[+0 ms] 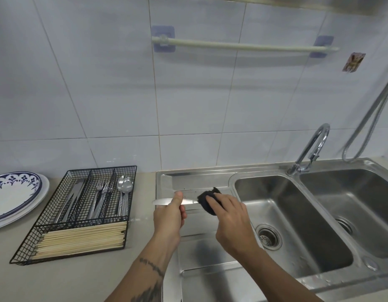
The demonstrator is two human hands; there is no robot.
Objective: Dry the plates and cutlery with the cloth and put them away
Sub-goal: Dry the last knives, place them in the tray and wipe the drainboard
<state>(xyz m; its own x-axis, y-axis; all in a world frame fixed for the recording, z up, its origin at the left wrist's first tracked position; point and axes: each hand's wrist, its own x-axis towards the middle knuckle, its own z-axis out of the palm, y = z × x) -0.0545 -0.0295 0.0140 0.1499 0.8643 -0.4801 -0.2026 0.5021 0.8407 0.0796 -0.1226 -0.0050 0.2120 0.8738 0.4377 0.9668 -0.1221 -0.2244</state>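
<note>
Over the sink drainboard (201, 182), the left hand (169, 216) pinches a knife (162, 202) at its middle; the right hand (230, 221) wraps a dark cloth (205, 198) round its end. At nine o'clock the wire caddy (79, 212) holds forks (101, 192), spoons (125, 186) and chopsticks (84, 238); beyond it, stacked plates (14, 192)

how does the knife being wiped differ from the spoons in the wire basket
The knife is held in the left hand over the drainboard, lying level, with the right hand pressing the dark cloth on one end. The spoons lie untouched in the rightmost slot of the black wire basket on the counter. The knife is flat and narrow; the spoons have broad rounded bowls. Both are shiny metal.
</note>
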